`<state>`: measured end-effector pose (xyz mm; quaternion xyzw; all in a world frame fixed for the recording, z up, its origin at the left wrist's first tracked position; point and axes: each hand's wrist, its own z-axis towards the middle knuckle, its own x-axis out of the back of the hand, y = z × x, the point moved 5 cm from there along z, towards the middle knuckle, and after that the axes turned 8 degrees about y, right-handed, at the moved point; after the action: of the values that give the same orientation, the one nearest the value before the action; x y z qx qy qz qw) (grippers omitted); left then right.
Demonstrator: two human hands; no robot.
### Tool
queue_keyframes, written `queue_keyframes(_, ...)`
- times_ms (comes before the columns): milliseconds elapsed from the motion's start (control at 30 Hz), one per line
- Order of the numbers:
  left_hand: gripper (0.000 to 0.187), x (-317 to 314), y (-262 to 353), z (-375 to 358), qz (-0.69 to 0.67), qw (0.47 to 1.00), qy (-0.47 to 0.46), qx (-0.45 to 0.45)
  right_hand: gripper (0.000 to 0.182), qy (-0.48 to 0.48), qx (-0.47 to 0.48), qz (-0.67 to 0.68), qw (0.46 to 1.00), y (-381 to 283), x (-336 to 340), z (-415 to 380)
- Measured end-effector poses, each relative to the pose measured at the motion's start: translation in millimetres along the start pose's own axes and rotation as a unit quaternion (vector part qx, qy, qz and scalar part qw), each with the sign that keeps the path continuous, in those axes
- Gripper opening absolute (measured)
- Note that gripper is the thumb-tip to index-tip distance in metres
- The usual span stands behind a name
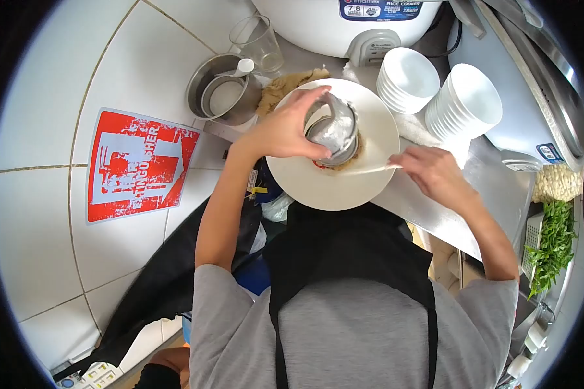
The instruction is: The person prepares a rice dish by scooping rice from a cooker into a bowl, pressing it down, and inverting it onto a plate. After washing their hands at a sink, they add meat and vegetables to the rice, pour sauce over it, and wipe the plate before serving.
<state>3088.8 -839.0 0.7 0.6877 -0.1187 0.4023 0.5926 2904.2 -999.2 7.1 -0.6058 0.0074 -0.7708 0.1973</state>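
My left hand (285, 129) is wrapped round a small dented metal cup (339, 126) with whitish smears on its side. The cup is on a large off-white plate (379, 133), and brown residue with a little red shows round its lower edge. What the cup contains cannot be made out. In my right hand (438, 175) is the end of a pale spoon (370, 170), pinched between thumb and fingers. The spoon reaches across the plate to the cup's near side, where its tip is hard to see.
Two stacks of white bowls (414, 74) (470, 97) stand right of the plate. A metal pot (198, 97), a clear glass (266, 48) and a brown cloth (285, 87) lie to the left. Rice cookers (298, 26) (499, 123) border the steel counter (493, 188).
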Motion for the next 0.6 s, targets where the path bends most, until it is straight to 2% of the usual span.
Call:
queue_keyframes(33, 0.097, 3.8, -4.7, -1.2, 0.001, 1.000, -0.001, 0.000, 0.031, 0.040, -0.031, 0.061, 0.997, 3.9, 8.5, -0.9)
queue_keyframes(67, 0.098, 7.9, -11.5, -2.0, -0.026, 1.000, 0.016, 0.003, 0.031, 0.041, -0.031, 0.062, 0.997, 3.9, 9.6, -0.7)
queue_keyframes(133, 0.101, 13.4, -19.6, -3.2, -0.119, 0.992, 0.027, 0.034, 0.028, 0.074, -0.160, 0.186, 0.967, 14.2, 10.6, -3.4)
queue_keyframes(167, 0.101, 15.8, -21.5, -6.4, -0.117, 0.992, 0.025, 0.033, 0.028, 0.076, -0.161, 0.186, 0.966, 16.0, 4.9, -1.7)
queue_keyframes(233, 0.103, 24.2, -28.3, -12.7, -0.213, 0.971, 0.061, 0.089, 0.023, 0.078, -0.141, 0.214, 0.963, 18.9, -18.7, 7.2)
queue_keyframes(300, 0.101, 23.4, -33.5, -23.8, -0.253, 0.961, 0.087, 0.071, 0.019, 0.098, -0.135, 0.240, 0.956, 11.9, -34.6, 21.4)
queue_keyframes(367, 0.095, 25.8, -42.3, -44.6, -0.330, 0.918, 0.173, 0.135, 0.018, 0.043, -0.185, 0.312, 0.931, 9.6, -53.0, 34.2)
queue_keyframes(433, 0.090, 17.1, -60.4, -61.1, -0.321, 0.915, 0.199, 0.140, 0.018, 0.018, -0.177, 0.329, 0.927, 6.1, -59.8, 47.6)
queue_keyframes(500, 0.085, 7.2, -69.0, -76.4, -0.478, 0.827, 0.239, 0.172, 0.018, -0.010, -0.168, 0.344, 0.924, 7.4, -66.6, 54.8)
queue_keyframes(533, 0.078, 3.7, -74.1, -83.3, -0.485, 0.818, 0.251, 0.183, 0.018, -0.018, -0.129, 0.327, 0.936, 5.7, -70.2, 57.5)
queue_keyframes(600, 0.078, -3.1, -77.9, -90.7, -0.510, 0.799, 0.262, 0.182, 0.019, -0.028, -0.085, 0.310, 0.947, 6.2, -78.1, 62.3)
